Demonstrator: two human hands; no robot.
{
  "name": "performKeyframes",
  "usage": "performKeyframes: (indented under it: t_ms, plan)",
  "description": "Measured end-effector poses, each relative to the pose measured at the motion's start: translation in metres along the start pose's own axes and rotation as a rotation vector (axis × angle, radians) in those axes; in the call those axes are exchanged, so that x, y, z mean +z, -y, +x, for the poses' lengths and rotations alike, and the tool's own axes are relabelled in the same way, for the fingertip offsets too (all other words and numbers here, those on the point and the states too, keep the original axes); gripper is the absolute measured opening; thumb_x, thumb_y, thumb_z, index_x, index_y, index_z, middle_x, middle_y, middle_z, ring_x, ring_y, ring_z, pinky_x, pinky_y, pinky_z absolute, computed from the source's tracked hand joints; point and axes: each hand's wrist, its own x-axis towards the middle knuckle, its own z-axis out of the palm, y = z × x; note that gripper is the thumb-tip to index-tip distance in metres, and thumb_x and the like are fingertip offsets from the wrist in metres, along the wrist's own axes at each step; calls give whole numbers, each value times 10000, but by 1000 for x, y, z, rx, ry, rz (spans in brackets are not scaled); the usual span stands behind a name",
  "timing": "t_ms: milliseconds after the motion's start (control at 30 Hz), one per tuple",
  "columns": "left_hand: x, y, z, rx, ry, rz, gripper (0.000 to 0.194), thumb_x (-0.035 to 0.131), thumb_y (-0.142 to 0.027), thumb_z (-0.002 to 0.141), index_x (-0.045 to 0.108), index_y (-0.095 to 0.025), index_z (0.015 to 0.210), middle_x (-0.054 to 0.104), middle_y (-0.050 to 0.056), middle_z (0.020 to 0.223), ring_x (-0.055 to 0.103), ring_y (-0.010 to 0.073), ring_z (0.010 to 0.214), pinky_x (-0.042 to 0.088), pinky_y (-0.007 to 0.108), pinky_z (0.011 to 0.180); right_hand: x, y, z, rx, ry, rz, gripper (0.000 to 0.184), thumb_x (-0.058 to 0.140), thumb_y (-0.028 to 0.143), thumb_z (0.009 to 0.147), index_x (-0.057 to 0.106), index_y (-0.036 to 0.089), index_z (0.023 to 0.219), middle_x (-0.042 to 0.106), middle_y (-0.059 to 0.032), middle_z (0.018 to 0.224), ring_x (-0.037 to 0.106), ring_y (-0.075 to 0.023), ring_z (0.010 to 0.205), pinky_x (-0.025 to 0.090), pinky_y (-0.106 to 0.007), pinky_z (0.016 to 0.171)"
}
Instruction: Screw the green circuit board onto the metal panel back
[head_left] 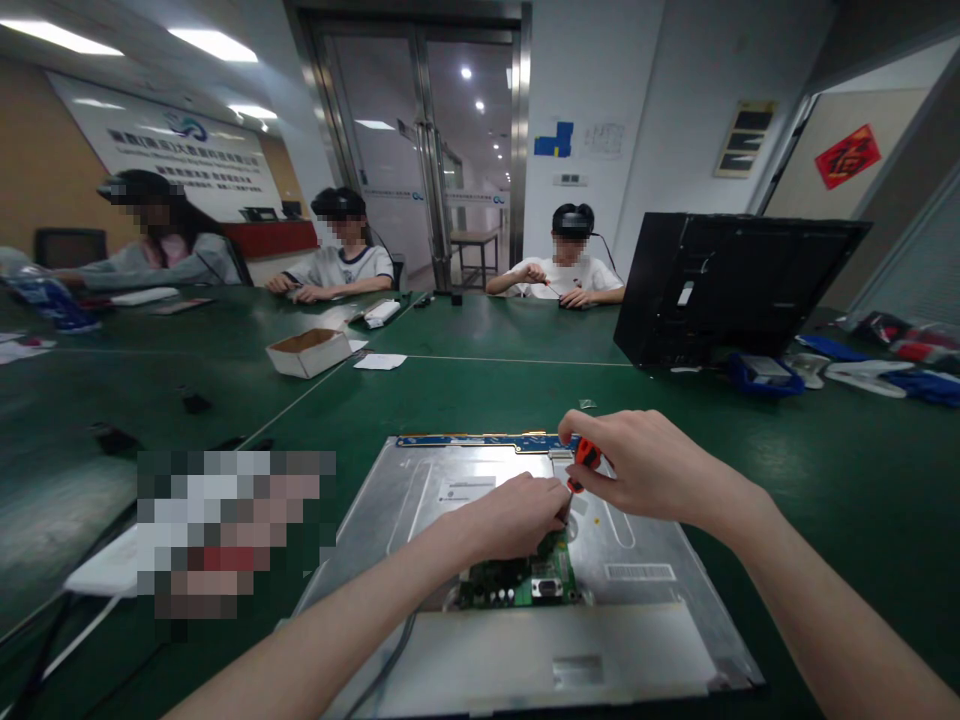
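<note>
Wall sign (187,145), far left beyond the left hand (531,512): pale, with a blue swirl logo and rows of Chinese characters, too blurred to read in full. Bottle (52,297), blue-wrapped, lay far to the left of that hand; its brand could not be read. Open carton (306,353), white outside and brown inside, stood beyond and to the left of the hand, its walls unprinted as far as seen.

Metal-backed panel (649,625), one, lay flat on the green surface (525,380) under both hands. White label (466,488) stuck just left of the left hand, print too small to read. Blue circuit strip (465,441) ran along the panel's far edge, beyond the left hand. Green circuit board (501,585) sat directly below it, partly covered.

Left hand: fingers curled down over the board; whether they pinched anything could not be told. Screwdriver (587,455), red and black, stood tilted between the hands, its handle gripped by the right hand's (645,465) fingers.

Barcode label (640,572) lay nearer than the right hand. Black monitor housing (735,285) stood beyond it, to the right. Red diamond sign (847,156), far right, bore the character 福.
</note>
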Motion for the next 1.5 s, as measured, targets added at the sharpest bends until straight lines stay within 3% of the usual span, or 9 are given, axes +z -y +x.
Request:
performKeyframes:
  t_ms: [467, 1233, 1400, 1500]
  plan:
    - [-4, -1, 0, 16, 20, 13, 103, 567, -128, 859, 570, -168, 764, 642, 45, 758, 619, 211, 705, 433, 298, 621, -1, 0, -1, -11, 1, 37, 231, 584, 218, 816, 502, 226, 1032, 666, 12, 789, 594, -157, 666, 247, -255, 540]
    - [-12, -3, -3, 10, 11, -37, 43, 652, -154, 839, 610, -165, 843, 665, 41, 832, 618, 208, 749, 416, 285, 623, -6, -6, -2, 0, -55, 20, 169, 597, 263, 832, 517, 236, 978, 650, 25, 716, 590, -154, 619, 260, -244, 523]
    - [-25, 6, -10, 13, -81, -93, 162, 661, -171, 836, 595, -153, 982, 664, 60, 975, 604, 203, 855, 433, 276, 715, -11, -11, -5, 35, -75, 17, 173, 595, 281, 836, 507, 246, 981, 662, 31, 749, 578, -146, 611, 274, -241, 527]
    - [-36, 20, -17, -91, -152, -107, 90, 585, -138, 867, 602, -167, 950, 664, 52, 974, 600, 189, 852, 422, 265, 718, -13, -14, -6, 51, -88, 5, 165, 590, 296, 842, 511, 247, 977, 657, 28, 744, 577, -151, 614, 280, -242, 534]
